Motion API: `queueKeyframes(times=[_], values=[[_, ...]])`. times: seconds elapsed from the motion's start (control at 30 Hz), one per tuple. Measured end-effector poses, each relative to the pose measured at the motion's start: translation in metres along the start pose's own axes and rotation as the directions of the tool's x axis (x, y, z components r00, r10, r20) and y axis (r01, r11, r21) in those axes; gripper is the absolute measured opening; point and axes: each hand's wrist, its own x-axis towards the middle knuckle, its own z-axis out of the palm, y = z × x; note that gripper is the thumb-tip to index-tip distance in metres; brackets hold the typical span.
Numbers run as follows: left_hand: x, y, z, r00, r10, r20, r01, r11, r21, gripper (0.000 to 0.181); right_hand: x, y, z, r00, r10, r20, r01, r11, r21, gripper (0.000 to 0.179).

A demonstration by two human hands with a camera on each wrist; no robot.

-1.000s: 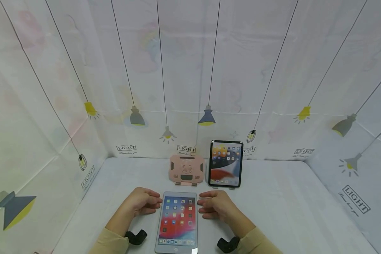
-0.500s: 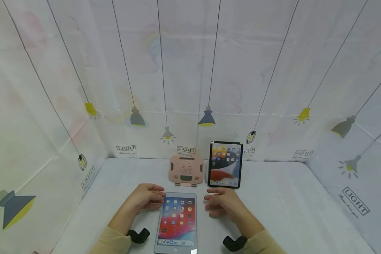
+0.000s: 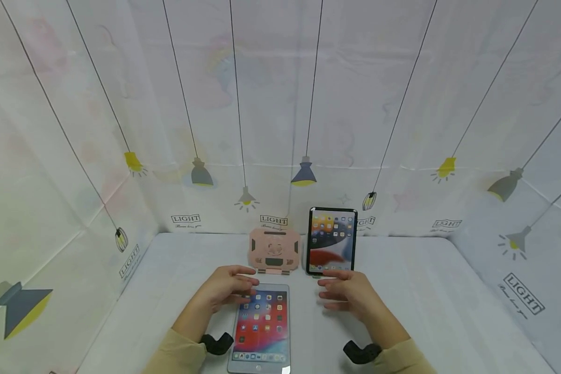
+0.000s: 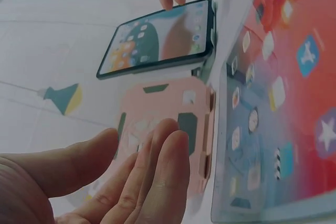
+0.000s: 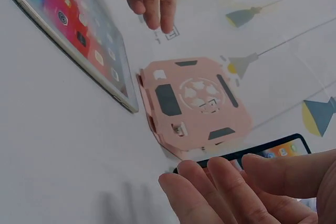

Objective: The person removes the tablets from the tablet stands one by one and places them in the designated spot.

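A white-framed tablet with a lit red and blue screen lies flat on the table in front of me. My left hand is over its top left corner, fingers loosely bent and holding nothing. Behind it stands a pink tablet stand with dark pads and a round cut-out. To the right of that, a black-framed tablet leans upright, screen lit. My right hand hovers just before this tablet's lower edge, its fingertips overlapping the edge in the head view. Nothing is between its fingers.
A white cloth covers the table. Right behind the stand and the upright tablet hangs a white backdrop printed with lamps, which also closes off both sides.
Both hands have moved right and slightly forward. The left went from beside the flat tablet to over its corner; the right drew away from its edge toward the upright tablet.
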Motion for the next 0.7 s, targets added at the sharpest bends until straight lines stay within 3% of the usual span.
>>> queueKeyframes(times=[0.3, 0.7], values=[[0.007, 0.008, 0.013, 0.997, 0.076, -0.024, -0.077, 0.996, -0.039, 0.051, -0.004, -0.007, -0.023, 1.0, -0.027, 0.001, 0.027, 0.998, 0.062, 0.06], [0.016, 0.016, 0.024, 0.995, 0.1, 0.017, -0.099, 0.992, -0.082, 0.048, -0.007, -0.016, -0.053, 0.998, -0.049, -0.043, 0.05, 0.998, 0.046, 0.064]])
